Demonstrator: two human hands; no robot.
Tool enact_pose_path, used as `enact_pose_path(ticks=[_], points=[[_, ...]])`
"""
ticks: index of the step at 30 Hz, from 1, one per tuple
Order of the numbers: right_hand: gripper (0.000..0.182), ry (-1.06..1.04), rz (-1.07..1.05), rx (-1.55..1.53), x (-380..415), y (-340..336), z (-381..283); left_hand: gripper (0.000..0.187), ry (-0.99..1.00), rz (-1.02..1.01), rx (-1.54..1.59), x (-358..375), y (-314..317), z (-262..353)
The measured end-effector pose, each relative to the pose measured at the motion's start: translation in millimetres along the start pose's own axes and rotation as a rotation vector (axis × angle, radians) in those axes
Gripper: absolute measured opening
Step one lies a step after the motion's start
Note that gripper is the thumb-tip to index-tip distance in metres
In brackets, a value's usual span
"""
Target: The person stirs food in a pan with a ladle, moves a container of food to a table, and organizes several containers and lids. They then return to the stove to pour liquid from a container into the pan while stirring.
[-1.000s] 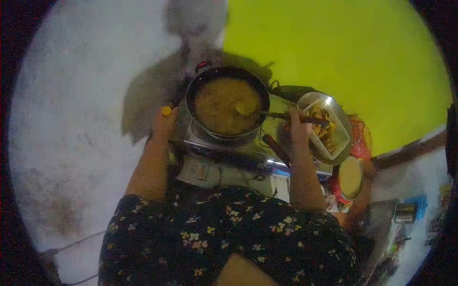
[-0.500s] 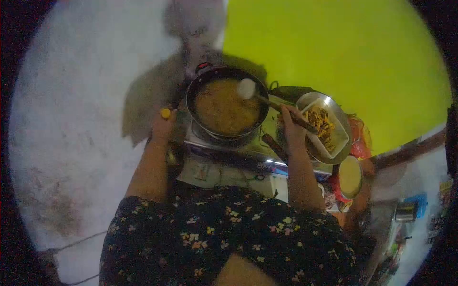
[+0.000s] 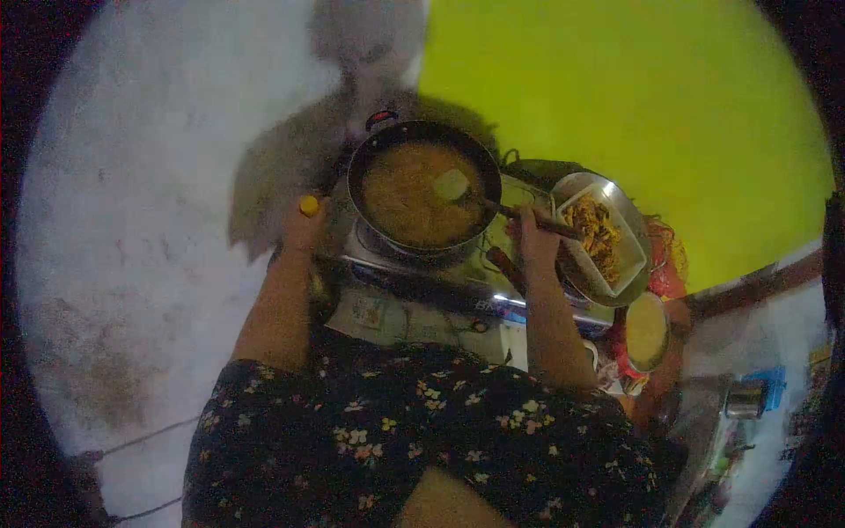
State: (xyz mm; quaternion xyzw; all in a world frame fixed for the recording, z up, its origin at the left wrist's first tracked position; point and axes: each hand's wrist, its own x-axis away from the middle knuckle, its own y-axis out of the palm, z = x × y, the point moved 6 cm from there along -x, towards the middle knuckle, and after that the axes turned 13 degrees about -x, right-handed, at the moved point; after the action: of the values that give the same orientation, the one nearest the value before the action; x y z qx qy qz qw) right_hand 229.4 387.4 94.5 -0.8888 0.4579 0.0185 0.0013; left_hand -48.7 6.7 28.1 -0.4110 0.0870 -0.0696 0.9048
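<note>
A dark wok point(image 3: 354, 189) with brownish food point(image 3: 409, 198) in it stands on a gas stove point(image 3: 458, 286). My right hand point(image 3: 535, 236) is closed round the handle of a spatula point(image 3: 453, 185), whose pale blade lies at the food's surface, right of the middle. Left of the wok, my left hand point(image 3: 305, 231) is closed, with a small yellow-orange object point(image 3: 308, 206) at its top; what that object belongs to is too dim to make out.
Right of the stove, a metal bowl point(image 3: 635, 231) bears a white tray point(image 3: 627, 283) of fried food point(image 3: 594, 231). Beyond are a container with yellowish contents point(image 3: 647, 332), red plastic point(image 3: 664, 277) and a metal pot point(image 3: 746, 399). A yellow-green wall point(image 3: 616, 88) rises behind.
The spatula blade has moved down to the food's surface, and my right hand has shifted slightly lower. The whole view has shifted a little. My left hand keeps its grip.
</note>
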Motion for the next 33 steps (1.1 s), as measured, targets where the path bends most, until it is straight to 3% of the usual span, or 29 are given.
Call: enact_pose_path(ticks=[2, 5, 8, 10, 12, 14, 17, 20, 23, 25, 27, 29, 33], points=[[0.023, -0.067, -0.018, -0.02, -5.1, -2.2, 11.8, 0.049, -0.046, 0.056, -0.102, 3.6, -2.2, 3.3], [0.022, -0.045, 0.009, -0.117, 1.3, 2.8, 4.5, 0.048, -0.092, -0.053, -0.043, 5.9, -2.4, 7.3], [0.023, -0.005, -0.028, -0.065, -6.6, 8.3, -0.3, 0.048, 0.023, 0.042, 0.013, -4.8, 10.0, -8.8], [0.021, -0.062, -0.031, 0.126, -6.1, 9.0, -7.4, 0.048, 0.019, -0.002, 0.012, -10.1, 13.8, -17.9], [0.019, -0.043, -0.047, 0.115, -11.7, 8.8, -3.4, 0.047, 0.021, 0.025, 0.004, -12.0, 17.6, -20.9], [0.017, 0.048, -0.07, -0.098, -25.1, 7.5, 16.5, 0.046, 0.036, 0.122, -0.009, -11.9, 20.7, -21.2], [0.014, 0.153, 0.073, -0.184, -12.3, 8.4, 4.3, 0.045, 0.008, -0.077, 0.156, 2.7, 4.4, 6.5], [0.016, 0.233, 0.072, -0.26, -20.3, 7.7, 19.0, 0.034, 0.106, 0.162, -0.049, 5.3, -6.7, 17.3], [0.017, 0.109, 0.034, -0.168, -10.6, 9.2, -8.2, 0.042, 0.066, 0.061, 0.104, 5.3, -0.7, 11.9], [0.016, -0.126, -0.012, 0.267, -51.7, -17.9, 49.3, 0.042, -0.04, -0.063, 0.121, 7.2, -0.1, 15.5], [0.017, -0.103, 0.011, 0.264, -52.6, -20.1, 49.2, 0.042, -0.077, -0.105, 0.138, 4.1, 5.1, 8.1], [0.018, 0.175, 0.105, -0.175, -3.5, 9.0, -21.7, 0.043, -0.042, -0.071, 0.159, -7.2, 20.0, -11.2], [0.019, 0.047, -0.007, -0.257, 6.9, 35.7, -34.8, 0.043, -0.03, -0.046, 0.14, -8.8, 22.4, -12.0]])
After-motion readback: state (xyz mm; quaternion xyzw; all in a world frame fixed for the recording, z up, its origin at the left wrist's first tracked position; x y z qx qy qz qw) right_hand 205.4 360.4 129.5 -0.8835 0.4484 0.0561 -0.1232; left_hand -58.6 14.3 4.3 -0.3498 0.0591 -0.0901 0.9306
